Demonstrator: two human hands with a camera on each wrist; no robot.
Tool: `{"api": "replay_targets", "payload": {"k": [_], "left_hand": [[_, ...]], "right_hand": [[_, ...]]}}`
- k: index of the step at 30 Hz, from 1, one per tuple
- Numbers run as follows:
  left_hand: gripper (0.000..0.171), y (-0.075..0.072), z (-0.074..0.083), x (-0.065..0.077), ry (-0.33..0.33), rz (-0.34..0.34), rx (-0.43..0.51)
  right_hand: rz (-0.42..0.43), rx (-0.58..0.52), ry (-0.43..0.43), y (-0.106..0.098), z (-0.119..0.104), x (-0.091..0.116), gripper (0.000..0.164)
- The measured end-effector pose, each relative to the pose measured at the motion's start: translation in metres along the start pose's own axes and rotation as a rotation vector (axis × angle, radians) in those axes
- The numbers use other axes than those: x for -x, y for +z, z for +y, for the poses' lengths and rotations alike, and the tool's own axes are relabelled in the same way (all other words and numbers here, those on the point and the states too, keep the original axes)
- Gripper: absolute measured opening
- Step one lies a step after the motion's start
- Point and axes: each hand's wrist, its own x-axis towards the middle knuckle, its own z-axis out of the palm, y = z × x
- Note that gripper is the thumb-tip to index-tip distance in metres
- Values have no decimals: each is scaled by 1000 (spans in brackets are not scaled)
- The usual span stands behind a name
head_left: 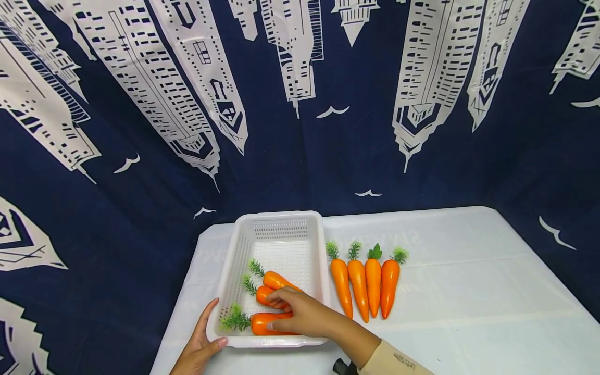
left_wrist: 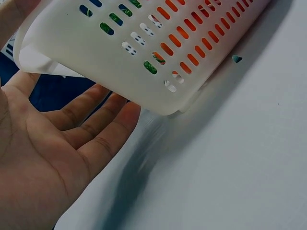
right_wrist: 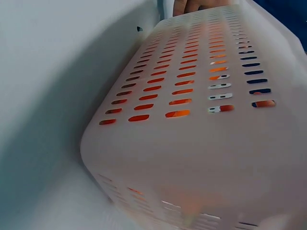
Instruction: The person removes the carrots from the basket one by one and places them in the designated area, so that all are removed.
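Note:
A white perforated plastic basket [head_left: 326, 281] stands at the table's left side. Its near left corner sits between the thumb and fingers of my left hand [head_left: 199, 344]; in the left wrist view that hand's long fingers [left_wrist: 108, 132] reach behind the lower corner. My right hand [head_left: 304, 315] is inside the basket, its thumb on the front carrot [head_left: 259, 324] and its bent fingers over the middle carrot [head_left: 261, 295]. Another carrot [head_left: 276, 279] lies just behind, with green tops pointing left. The palm hides the carrots' tips. In the right wrist view the basket wall [right_wrist: 192, 148] hides this hand.
Four orange carrots with green tops lie side by side right of the basket, the nearest carrot [head_left: 341, 289] close to its wall. White cloth covers the table [head_left: 469, 281]. Behind hangs a dark blue curtain [head_left: 319, 172] with white buildings. A beige sleeve [head_left: 391, 359] covers my right forearm.

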Motion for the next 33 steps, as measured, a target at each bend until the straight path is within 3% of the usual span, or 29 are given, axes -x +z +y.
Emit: {"api": "replay_targets", "payload": {"k": [17, 33], "left_hand": [[93, -2, -1, 0, 3, -23, 12], [93, -2, -1, -1, -9, -26, 15]], "right_hand": [[-119, 106, 59, 2, 0, -9, 67], [-179, 144, 93, 7, 3, -18, 67]]}}
